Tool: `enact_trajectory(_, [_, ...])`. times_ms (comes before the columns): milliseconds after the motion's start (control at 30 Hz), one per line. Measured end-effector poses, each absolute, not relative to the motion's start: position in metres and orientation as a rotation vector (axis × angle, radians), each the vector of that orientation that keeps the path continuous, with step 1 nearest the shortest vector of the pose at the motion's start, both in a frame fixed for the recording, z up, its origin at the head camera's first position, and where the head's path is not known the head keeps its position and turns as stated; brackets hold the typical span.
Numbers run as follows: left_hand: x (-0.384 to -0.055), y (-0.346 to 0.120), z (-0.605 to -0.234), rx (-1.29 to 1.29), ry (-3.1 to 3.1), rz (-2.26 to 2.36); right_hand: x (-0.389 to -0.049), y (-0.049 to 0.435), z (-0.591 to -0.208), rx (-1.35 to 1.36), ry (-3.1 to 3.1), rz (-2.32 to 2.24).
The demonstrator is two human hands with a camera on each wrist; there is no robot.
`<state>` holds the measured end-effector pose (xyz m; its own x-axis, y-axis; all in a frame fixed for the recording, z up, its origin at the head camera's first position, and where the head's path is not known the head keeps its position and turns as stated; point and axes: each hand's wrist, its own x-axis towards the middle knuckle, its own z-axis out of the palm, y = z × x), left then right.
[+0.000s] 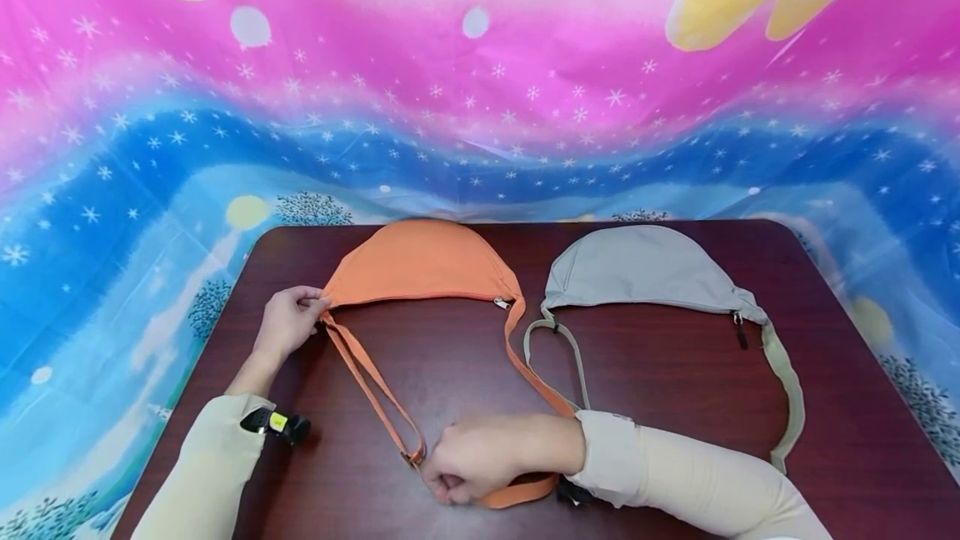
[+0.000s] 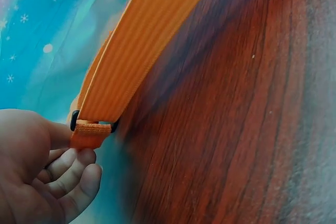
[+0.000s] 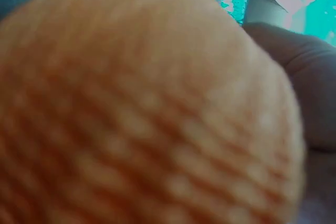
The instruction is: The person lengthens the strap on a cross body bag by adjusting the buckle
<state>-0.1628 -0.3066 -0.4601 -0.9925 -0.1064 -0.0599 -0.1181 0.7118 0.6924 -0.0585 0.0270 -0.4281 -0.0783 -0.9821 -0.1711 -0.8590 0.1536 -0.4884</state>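
An orange crescent-shaped shoulder bag lies at the back of the table, its zipper pull at the lower right corner. My left hand pinches the bag's left corner. In the left wrist view that hand holds the orange end tab just below a black ring, through which the ribbed strap runs. Near the front, my right hand grips the strap beside its slider buckle; its fingertips are partly hidden. Blurred orange strap fills most of the right wrist view.
A grey shoulder bag lies to the right, its pale strap passing under my right forearm. Both bags rest on a dark red-brown wooden table. A printed cloth hangs behind and around it.
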Motion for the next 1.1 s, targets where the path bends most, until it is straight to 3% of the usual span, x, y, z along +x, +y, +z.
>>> enact_trajectory(567, [-0.168, -0.307, -0.448, -0.161, 2.901, 1.073, -0.079, -0.014, -0.439, -1.719, 2.540, -0.212])
enact_trajectory(1100, [-0.171, -0.306, -0.440, -0.178, 2.887, 1.005, -0.053, -0.073, -0.449, -1.887, 2.495, -0.094])
